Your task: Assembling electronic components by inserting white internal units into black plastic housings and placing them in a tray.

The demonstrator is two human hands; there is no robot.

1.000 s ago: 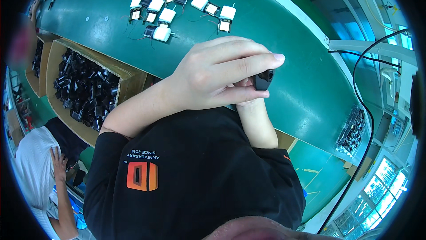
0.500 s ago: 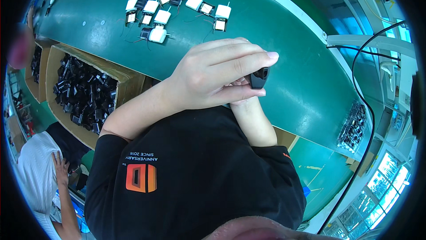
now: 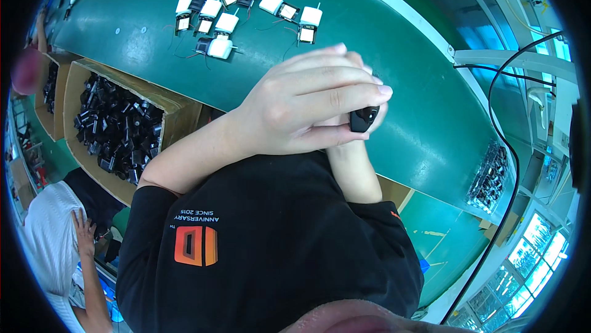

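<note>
- head view, around: a green table (image 3: 425, 130) curves across the scene, with a white rail (image 3: 406, 7) along its far edge.
- on the table, beyond the hands, lies a loose cluster of white-and-black units (image 3: 226, 23) with thin wires; some touch, others lie apart.
- to the left, against the near edge of the table, a carton (image 3: 180, 106) is heaped with black parts (image 3: 117, 127); a second carton (image 3: 60, 108) sits just beyond it.
- at the table's right end is a clear bag or tray (image 3: 490, 176) of small dark parts; which of the two, i cannot tell.
- a black cable (image 3: 516, 167) hangs in a long curve at the right, well apart from the hands.
- at lower left, a co-worker's hand (image 3: 84, 234) rests on a pale shirt (image 3: 49, 222).
- in the way: the left hand (image 3: 308, 102) hides most of the right hand (image 3: 380, 116) and part of the piece (image 3: 364, 119).
- the left fingers close over the piece, thumb below; i cannot tell how the right fingers stand.
- the piece is above the table, near its close edge: small, black, glossy, with a slanted end facing right; its other end is hidden.
</note>
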